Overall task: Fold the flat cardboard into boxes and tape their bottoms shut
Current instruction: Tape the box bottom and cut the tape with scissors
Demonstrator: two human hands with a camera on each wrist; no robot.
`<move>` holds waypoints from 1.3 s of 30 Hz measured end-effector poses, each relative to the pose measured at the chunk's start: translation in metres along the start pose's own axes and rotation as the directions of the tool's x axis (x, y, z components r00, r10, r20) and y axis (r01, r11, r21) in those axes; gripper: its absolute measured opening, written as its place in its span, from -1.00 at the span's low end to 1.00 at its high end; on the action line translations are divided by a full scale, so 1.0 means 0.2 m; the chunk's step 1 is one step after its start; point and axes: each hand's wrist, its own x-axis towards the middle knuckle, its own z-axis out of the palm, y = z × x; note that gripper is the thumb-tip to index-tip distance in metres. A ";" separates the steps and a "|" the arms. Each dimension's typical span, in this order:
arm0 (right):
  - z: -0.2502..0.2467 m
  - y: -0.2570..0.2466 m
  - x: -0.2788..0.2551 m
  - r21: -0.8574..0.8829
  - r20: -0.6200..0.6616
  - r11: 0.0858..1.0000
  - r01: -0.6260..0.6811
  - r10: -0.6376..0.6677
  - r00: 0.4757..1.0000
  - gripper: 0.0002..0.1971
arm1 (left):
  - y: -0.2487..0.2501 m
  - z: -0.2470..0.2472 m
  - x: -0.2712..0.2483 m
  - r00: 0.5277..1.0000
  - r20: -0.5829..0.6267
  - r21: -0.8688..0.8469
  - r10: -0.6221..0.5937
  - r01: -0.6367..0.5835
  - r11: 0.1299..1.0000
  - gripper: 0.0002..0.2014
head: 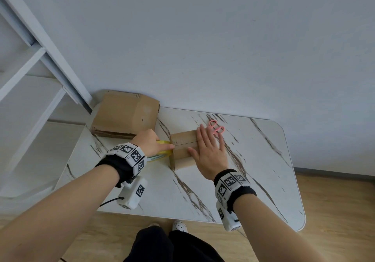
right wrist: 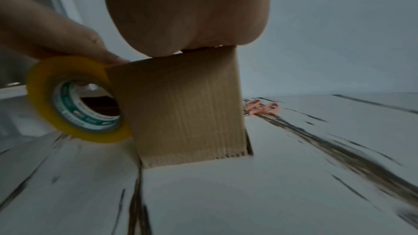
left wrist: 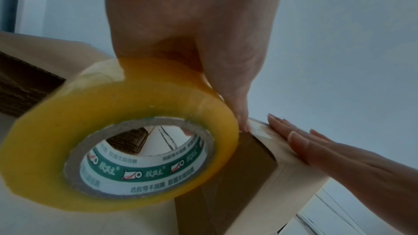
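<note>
A small folded cardboard box stands on the marble table, closed flaps up with their seam running left to right. My right hand lies flat on the flaps, fingers straight, palm on the box's top edge. My left hand grips a yellow tape roll at the box's left side. In the left wrist view its thumb presses at the top left edge of the box, beside the roll. The roll touches the box's side wall.
A stack of flat cardboard lies at the table's back left corner. Pink scissors lie just behind my right fingertips, also in the right wrist view as scissors. A white shelf frame stands to the left. The wall is close behind.
</note>
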 end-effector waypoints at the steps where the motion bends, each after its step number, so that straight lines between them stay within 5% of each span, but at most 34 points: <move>1: -0.01 -0.03 0.00 0.012 0.016 0.999 0.034 -0.034 0.999 -0.15 | 0.00 0.00 0.00 1.000 -0.002 0.002 -0.002 0.002 1.000 -0.33; 8: 0.00 -0.17 0.04 0.036 0.051 0.968 0.249 -0.251 0.967 -0.24 | -0.01 -0.01 0.01 1.000 0.025 -0.028 -0.005 0.006 1.000 -0.43; 10: 0.02 -0.17 0.04 0.014 0.017 0.964 0.264 -0.264 0.964 -0.29 | -0.04 -0.02 -0.01 0.995 0.083 -0.062 0.052 -0.047 0.997 -0.68; 13: 0.01 -0.17 0.04 -0.008 0.013 0.963 0.270 -0.270 0.963 -0.31 | -0.05 -0.06 -0.04 0.983 0.141 -0.105 0.119 -0.105 0.989 -0.57; 18: 0.01 -0.16 0.05 0.025 0.017 0.965 0.261 -0.261 0.965 -0.35 | -0.01 -0.04 -0.02 0.986 0.164 0.150 0.028 -0.053 0.987 -0.61; 23: -0.03 -0.12 0.07 0.107 0.051 0.952 0.285 -0.292 0.955 -0.31 | -0.01 -0.02 -0.01 0.981 0.191 0.078 0.041 -0.057 0.995 -0.74; 32: -0.25 0.34 0.30 0.303 0.030 0.952 -0.051 0.044 0.999 -0.64 | -0.05 -0.05 0.01 0.967 0.244 0.021 0.080 -0.087 0.996 -0.76; 39: -0.22 0.52 0.50 0.095 0.244 0.995 0.011 -0.034 0.969 -0.47 | -0.07 -0.06 0.01 0.954 0.280 -0.014 0.110 -0.111 0.994 -0.72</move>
